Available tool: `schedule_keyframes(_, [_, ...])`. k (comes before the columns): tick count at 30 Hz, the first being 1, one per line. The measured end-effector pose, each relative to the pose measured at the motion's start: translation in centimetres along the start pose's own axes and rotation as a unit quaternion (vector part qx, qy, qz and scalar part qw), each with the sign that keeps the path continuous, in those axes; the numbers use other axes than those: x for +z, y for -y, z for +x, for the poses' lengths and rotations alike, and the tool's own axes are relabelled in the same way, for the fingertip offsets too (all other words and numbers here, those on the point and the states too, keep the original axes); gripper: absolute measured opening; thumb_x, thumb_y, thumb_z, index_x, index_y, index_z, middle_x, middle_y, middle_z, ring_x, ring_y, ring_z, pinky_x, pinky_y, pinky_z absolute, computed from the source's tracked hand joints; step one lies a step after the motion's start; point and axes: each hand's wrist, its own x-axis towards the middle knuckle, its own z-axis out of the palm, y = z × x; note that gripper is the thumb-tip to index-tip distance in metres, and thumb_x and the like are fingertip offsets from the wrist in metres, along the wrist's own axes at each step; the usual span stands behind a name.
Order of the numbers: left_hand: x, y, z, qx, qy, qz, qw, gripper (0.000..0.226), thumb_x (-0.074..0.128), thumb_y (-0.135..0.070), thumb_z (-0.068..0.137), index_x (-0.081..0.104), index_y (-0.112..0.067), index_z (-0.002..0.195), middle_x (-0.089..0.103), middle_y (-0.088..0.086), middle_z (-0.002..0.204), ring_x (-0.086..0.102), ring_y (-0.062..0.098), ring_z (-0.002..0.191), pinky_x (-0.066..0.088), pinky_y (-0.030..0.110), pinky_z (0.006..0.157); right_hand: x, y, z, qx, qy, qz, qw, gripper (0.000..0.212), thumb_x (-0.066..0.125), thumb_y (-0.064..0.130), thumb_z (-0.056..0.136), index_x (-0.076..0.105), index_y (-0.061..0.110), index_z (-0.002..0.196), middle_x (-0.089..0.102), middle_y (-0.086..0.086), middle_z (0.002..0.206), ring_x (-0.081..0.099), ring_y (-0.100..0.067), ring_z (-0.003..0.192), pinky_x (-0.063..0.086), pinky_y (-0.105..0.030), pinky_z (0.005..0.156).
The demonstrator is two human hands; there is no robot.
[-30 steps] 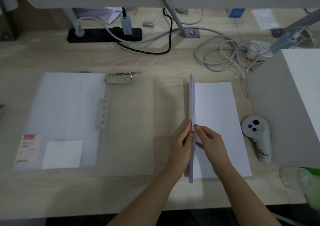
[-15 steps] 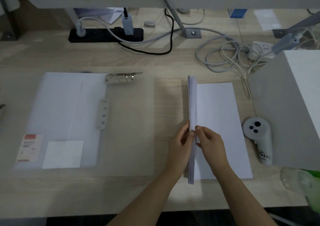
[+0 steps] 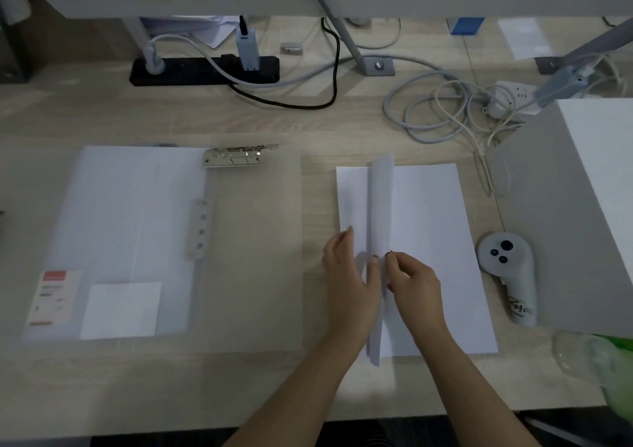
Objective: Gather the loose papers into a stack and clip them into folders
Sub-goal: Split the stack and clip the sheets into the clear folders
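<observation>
place: I read this as an office workstation | surface: pale wood-grain desk [image 3: 239, 121] | power: black power strip [image 3: 191, 71] with plugs, grey cables [image 3: 428, 117] coiled beside a white socket block [image 3: 513, 93] | stationery: clear folder [image 3: 246, 258] with metal clip [image 3: 236, 155], white papers [image 3: 431, 241] | extra: white handheld controller [image 3: 510, 275]

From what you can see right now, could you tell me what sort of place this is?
Most likely an office workstation: a wooden desk carrying a black power strip and tangled cables, with a clear folder and white papers laid out for filing.
</observation>
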Motion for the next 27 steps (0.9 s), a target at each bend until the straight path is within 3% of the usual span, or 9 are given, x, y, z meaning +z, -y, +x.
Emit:
schedule_keyframes(4, [-0.3, -1.6, 0.4, -0.106, 0.134, -0.14, 0.975, 0.025, 0.041, -0.033, 0.097, 0.043, -0.027, 0.12, 0.052, -0.015, 0.106, 0.055, 0.001, 0.102, 0.041, 0.009, 0.08, 0.0, -0.2, -0.2, 0.009, 0.025, -0.01, 1.0, 0.035, 0.043, 0.033, 0.096, 0.068, 0.013, 0.11, 0.071, -0.003, 0.104, 0.064, -0.013, 0.094, 0.052, -0.028, 0.088])
schedule_keyframes(7, [-0.2, -1.4, 1.3, -0.137, 0.135, -0.086, 0.978, 0.043, 0.035, -0.032, 0.099, 0.032, -0.014, 0.138, 0.044, -0.008, 0.13, 0.044, 0.018, 0.128, 0.036, 0.019, 0.093, 0.0, -0.2, -0.4, 0.027, 0.022, 0.001, 0.999, 0.036, 0.037, 0.033, 0.098, 0.064, 0.018, 0.116, 0.065, 0.001, 0.119, 0.059, -0.015, 0.113, 0.047, -0.038, 0.101])
schedule_keyframes(11, [0.2, -0.8, 2.5, -0.157, 0.126, -0.003, 0.979, 0.045, 0.033, -0.017, 0.099, 0.027, -0.009, 0.143, 0.043, 0.009, 0.143, 0.046, 0.026, 0.127, 0.04, 0.033, 0.102, -0.1, -0.5, -0.6, 0.035, 0.014, 0.014, 0.999, 0.029, 0.038, 0.028, 0.098, 0.063, 0.022, 0.112, 0.062, 0.008, 0.11, 0.058, -0.014, 0.11, 0.046, -0.044, 0.101])
schedule_keyframes(13, [0.0, -0.9, 2.6, -0.147, 0.121, 0.003, 0.982, 0.044, 0.033, -0.014, 0.098, 0.028, -0.009, 0.142, 0.047, 0.009, 0.139, 0.05, 0.025, 0.122, 0.042, 0.03, 0.094, -0.6, -0.4, -0.7, 0.029, 0.007, 0.025, 0.999, 0.027, 0.038, 0.023, 0.098, 0.062, 0.022, 0.11, 0.062, 0.007, 0.11, 0.058, -0.015, 0.107, 0.049, -0.043, 0.098])
schedule_keyframes(17, [-1.9, -1.9, 1.9, -0.1, 0.11, -0.044, 0.988, 0.033, 0.035, -0.013, 0.097, 0.044, -0.011, 0.128, 0.056, 0.003, 0.122, 0.055, 0.021, 0.108, 0.035, 0.022, 0.077, -2.9, 0.3, -0.4, 0.014, -0.056, 0.042, 0.997, 0.028, 0.043, 0.019, 0.096, 0.056, 0.019, 0.122, 0.058, 0.004, 0.118, 0.053, -0.014, 0.109, 0.042, -0.018, 0.083])
schedule_keyframes(20, [-4.4, -2.4, 1.6, -0.067, 0.116, -0.1, 0.986, 0.031, 0.039, -0.012, 0.094, 0.049, -0.015, 0.124, 0.056, -0.006, 0.11, 0.053, 0.012, 0.096, 0.039, 0.022, 0.072, -4.9, 1.0, 0.6, 0.028, -0.104, 0.077, 0.991, 0.042, 0.048, 0.022, 0.095, 0.043, 0.018, 0.136, 0.047, 0.002, 0.132, 0.046, -0.017, 0.122, 0.036, -0.028, 0.094])
schedule_keyframes(22, [-6.2, -2.4, 1.5, -0.045, 0.118, -0.135, 0.983, 0.029, 0.043, -0.012, 0.093, 0.052, -0.018, 0.12, 0.058, -0.007, 0.11, 0.055, 0.011, 0.098, 0.042, 0.021, 0.078, -5.7, 1.7, 1.2, 0.036, -0.104, 0.113, 0.987, 0.047, 0.05, 0.024, 0.094, 0.038, 0.019, 0.139, 0.045, 0.001, 0.135, 0.043, -0.02, 0.126, 0.035, -0.033, 0.099])
schedule_keyframes(24, [-8.6, -1.8, 1.5, -0.026, 0.113, -0.169, 0.979, 0.026, 0.046, -0.014, 0.09, 0.052, -0.023, 0.114, 0.06, -0.006, 0.11, 0.058, 0.011, 0.1, 0.045, 0.022, 0.084, -5.3, 3.1, 1.3, 0.04, -0.088, 0.121, 0.988, 0.039, 0.049, 0.025, 0.094, 0.043, 0.02, 0.132, 0.054, 0.001, 0.122, 0.049, -0.02, 0.113, 0.04, -0.035, 0.092])
schedule_keyframes(27, [-12.3, -0.7, 1.5, -0.019, 0.096, -0.217, 0.971, 0.03, 0.049, -0.016, 0.082, 0.051, -0.023, 0.111, 0.061, -0.008, 0.109, 0.058, 0.005, 0.1, 0.045, 0.017, 0.089, -3.4, 5.2, 1.2, 0.027, -0.07, 0.115, 0.991, 0.015, 0.046, 0.024, 0.095, 0.055, 0.021, 0.105, 0.056, 0.002, 0.084, 0.051, -0.021, 0.087, 0.04, -0.03, 0.067])
